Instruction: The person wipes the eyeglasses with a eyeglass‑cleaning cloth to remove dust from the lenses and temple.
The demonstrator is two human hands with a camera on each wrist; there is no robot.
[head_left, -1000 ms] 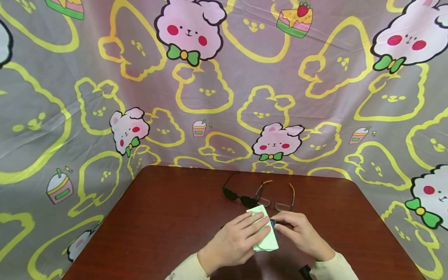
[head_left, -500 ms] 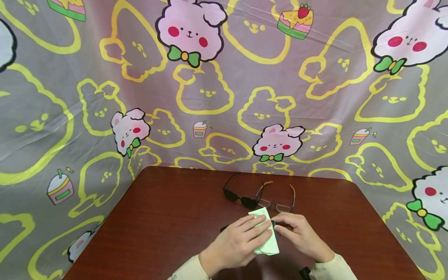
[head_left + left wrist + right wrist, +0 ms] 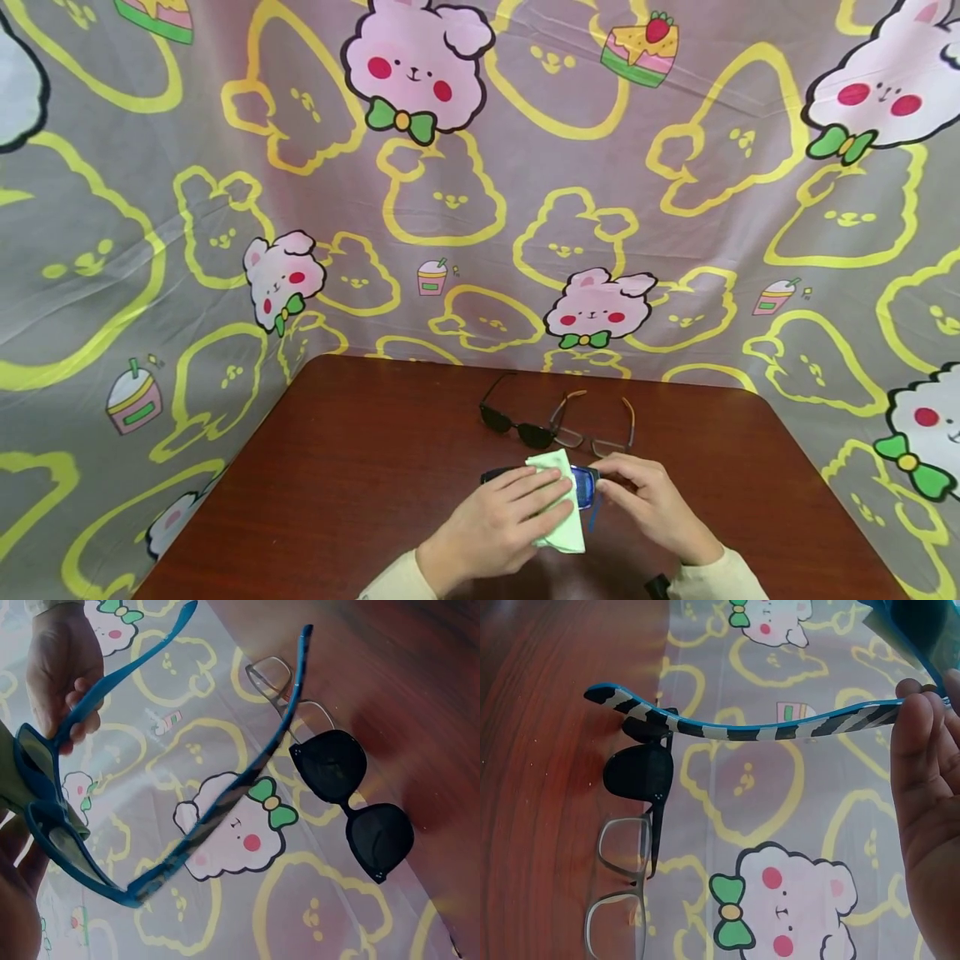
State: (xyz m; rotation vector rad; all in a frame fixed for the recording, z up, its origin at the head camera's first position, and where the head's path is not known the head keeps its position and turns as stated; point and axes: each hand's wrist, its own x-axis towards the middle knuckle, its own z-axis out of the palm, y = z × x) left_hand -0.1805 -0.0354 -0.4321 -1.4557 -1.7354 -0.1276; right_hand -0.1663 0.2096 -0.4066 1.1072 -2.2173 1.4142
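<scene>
A pair of blue-framed glasses [image 3: 584,487] is held up between both hands above the near part of the table. My left hand [image 3: 498,521] holds a folded pale green cloth [image 3: 564,533] against them, fingers laid over its front; the thumb is hidden in the head view. My right hand [image 3: 654,510] pinches the frame at its right end, near the hinge. Both temples stand unfolded: a patterned one [image 3: 225,802] crosses the left wrist view, and a black-and-white striped temple [image 3: 765,733] shows in the right wrist view. The cloth hides the middle of the glasses.
On the brown table [image 3: 360,442], beyond the hands, lie black sunglasses [image 3: 536,435] and clear-lensed glasses [image 3: 606,448] with orange temple tips, close together. A patterned cloth backdrop [image 3: 465,275] rises behind the table and along both sides.
My left hand and the cloth have shifted slightly left, uncovering a blue lens at the right end of the glasses. My right hand keeps its grip there. The glasses on the table stay put.
</scene>
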